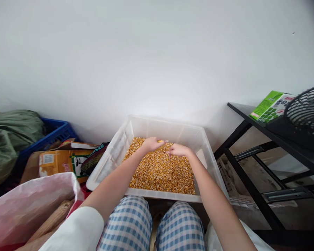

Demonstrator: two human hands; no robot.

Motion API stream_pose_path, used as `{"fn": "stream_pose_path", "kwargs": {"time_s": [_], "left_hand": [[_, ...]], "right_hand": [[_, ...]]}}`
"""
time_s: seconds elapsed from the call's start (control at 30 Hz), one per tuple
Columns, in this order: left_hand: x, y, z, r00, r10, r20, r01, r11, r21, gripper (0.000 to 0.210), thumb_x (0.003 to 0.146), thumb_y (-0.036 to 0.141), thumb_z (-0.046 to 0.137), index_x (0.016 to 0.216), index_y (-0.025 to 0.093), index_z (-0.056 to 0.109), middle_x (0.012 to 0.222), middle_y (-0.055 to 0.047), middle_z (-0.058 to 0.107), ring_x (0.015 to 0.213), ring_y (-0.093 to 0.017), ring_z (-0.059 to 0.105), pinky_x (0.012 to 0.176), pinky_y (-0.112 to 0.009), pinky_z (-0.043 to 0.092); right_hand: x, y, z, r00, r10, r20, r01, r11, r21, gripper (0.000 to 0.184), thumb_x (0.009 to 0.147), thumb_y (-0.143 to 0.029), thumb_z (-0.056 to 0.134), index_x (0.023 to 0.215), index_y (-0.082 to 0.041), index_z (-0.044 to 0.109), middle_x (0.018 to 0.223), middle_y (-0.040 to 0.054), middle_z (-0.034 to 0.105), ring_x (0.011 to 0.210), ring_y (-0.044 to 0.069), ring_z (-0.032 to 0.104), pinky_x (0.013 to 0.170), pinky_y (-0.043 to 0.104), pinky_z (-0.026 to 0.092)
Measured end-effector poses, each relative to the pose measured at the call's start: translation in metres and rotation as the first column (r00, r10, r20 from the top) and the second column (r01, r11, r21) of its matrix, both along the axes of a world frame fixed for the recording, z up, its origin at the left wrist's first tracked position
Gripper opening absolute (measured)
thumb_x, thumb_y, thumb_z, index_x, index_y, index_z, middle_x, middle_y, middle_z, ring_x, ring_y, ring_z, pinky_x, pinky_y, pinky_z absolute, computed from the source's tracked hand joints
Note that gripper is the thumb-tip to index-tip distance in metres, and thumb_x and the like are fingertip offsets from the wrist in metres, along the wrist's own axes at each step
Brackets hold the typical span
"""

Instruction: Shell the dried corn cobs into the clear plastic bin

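A clear plastic storage box (176, 197) holds a wide layer of loose dried corn kernels (162, 174), yellow and whitish. Over the far part of the corn, my left hand (151, 143) is closed, palm partly turned away, with a bit of yellow corn showing at its fingers. Just to its right, my right hand (179, 150) has its fingers curled and pinched low over the kernels; whatever is between those fingertips is too small to name. The two hands are close together but apart.
Left of the box stand an open red-and-white bag (74, 181), an orange package (54, 162) and a blue crate (60, 130) under green cloth. At right, a black metal-framed table (267, 130) carries a green carton (270, 106) and a black fan (307, 111). A white wall rises behind.
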State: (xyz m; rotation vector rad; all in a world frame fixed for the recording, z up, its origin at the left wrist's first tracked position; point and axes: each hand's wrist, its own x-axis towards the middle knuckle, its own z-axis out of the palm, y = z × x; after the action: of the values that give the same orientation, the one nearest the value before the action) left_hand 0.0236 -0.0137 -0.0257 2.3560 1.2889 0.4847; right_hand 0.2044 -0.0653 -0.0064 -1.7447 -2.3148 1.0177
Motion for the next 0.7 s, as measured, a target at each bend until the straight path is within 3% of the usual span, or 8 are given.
{"fn": "stream_pose_path", "kwargs": {"time_s": [0.07, 0.13, 0.23, 0.43, 0.7], "left_hand": [[-0.006, 0.006, 0.005, 0.967, 0.049, 0.252, 0.004, 0.978, -0.207, 0.060, 0.070, 0.067, 0.033, 0.069, 0.014, 0.060, 0.058, -0.006, 0.059, 0.060, -0.021, 0.058, 0.054, -0.027, 0.039], [-0.010, 0.010, 0.010, 0.881, 0.115, 0.459, 0.093, 0.909, -0.406, 0.059, 0.071, 0.068, 0.032, 0.074, 0.014, 0.056, 0.059, -0.005, 0.058, 0.055, -0.019, 0.057, 0.053, -0.027, 0.042], [-0.011, 0.014, 0.012, 0.763, 0.196, 0.616, 0.246, 0.794, -0.556, 0.055, 0.070, 0.067, 0.035, 0.074, 0.015, 0.051, 0.056, -0.004, 0.056, 0.049, -0.019, 0.058, 0.050, -0.030, 0.044], [-0.010, 0.015, 0.014, 0.694, 0.245, 0.677, 0.332, 0.726, -0.602, 0.052, 0.070, 0.065, 0.038, 0.069, 0.015, 0.051, 0.052, -0.005, 0.056, 0.045, -0.021, 0.058, 0.047, -0.031, 0.045], [-0.010, 0.009, 0.018, 0.708, 0.229, 0.668, 0.278, 0.778, -0.563, 0.047, 0.070, 0.061, 0.045, 0.068, 0.015, 0.052, 0.051, -0.005, 0.055, 0.043, -0.021, 0.056, 0.043, -0.031, 0.044]], "right_hand": [[0.003, 0.000, 0.011, 0.996, -0.057, -0.062, 0.066, 0.986, 0.150, 0.035, 0.077, -0.042, 0.046, 0.069, -0.014, 0.065, 0.049, -0.0015, 0.048, 0.044, 0.008, 0.038, 0.046, 0.022, 0.027], [0.003, 0.000, 0.019, 0.985, -0.101, -0.140, 0.134, 0.958, 0.255, 0.038, 0.080, -0.043, 0.041, 0.072, -0.013, 0.063, 0.052, -0.0015, 0.049, 0.048, 0.008, 0.039, 0.049, 0.021, 0.028], [0.001, -0.001, 0.025, 0.972, -0.120, -0.200, 0.177, 0.937, 0.301, 0.044, 0.081, -0.048, 0.036, 0.074, -0.013, 0.062, 0.050, -0.0029, 0.045, 0.046, 0.008, 0.037, 0.049, 0.021, 0.026], [-0.002, -0.005, 0.027, 0.957, -0.128, -0.260, 0.202, 0.938, 0.282, 0.046, 0.079, -0.053, 0.038, 0.074, -0.014, 0.062, 0.049, -0.0037, 0.041, 0.046, 0.009, 0.034, 0.048, 0.022, 0.025], [-0.007, -0.006, 0.029, 0.940, -0.126, -0.318, 0.223, 0.930, 0.292, 0.047, 0.079, -0.053, 0.037, 0.075, -0.014, 0.062, 0.051, -0.0036, 0.041, 0.047, 0.009, 0.033, 0.049, 0.022, 0.025]]}}
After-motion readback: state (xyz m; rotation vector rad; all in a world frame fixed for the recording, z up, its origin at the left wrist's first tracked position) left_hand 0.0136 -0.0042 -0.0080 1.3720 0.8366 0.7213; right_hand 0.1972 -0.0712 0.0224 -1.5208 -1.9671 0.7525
